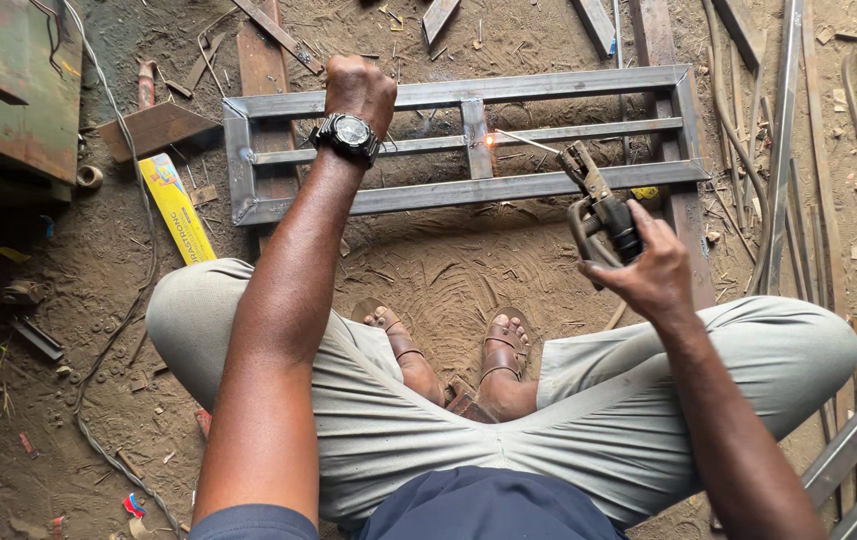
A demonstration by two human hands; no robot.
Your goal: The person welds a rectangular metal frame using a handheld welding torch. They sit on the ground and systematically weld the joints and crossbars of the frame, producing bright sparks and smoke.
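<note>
The steel frame (469, 140) lies on the dirt floor (449, 270), likely heavy and rigid. The left hand (359, 90) presses fisted on its far rail. The right hand (649, 270) grips the electrode holder (599, 215), rod sparking beyond it.

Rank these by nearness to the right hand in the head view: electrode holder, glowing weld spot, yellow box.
1. Electrode holder, gripped in the right hand.
2. Glowing weld spot, up-left on the metal frame.
3. Yellow box, far left on the ground.

Steel frame (469, 190) on ground — box (177, 208) left, bars (829, 150) right.
</note>
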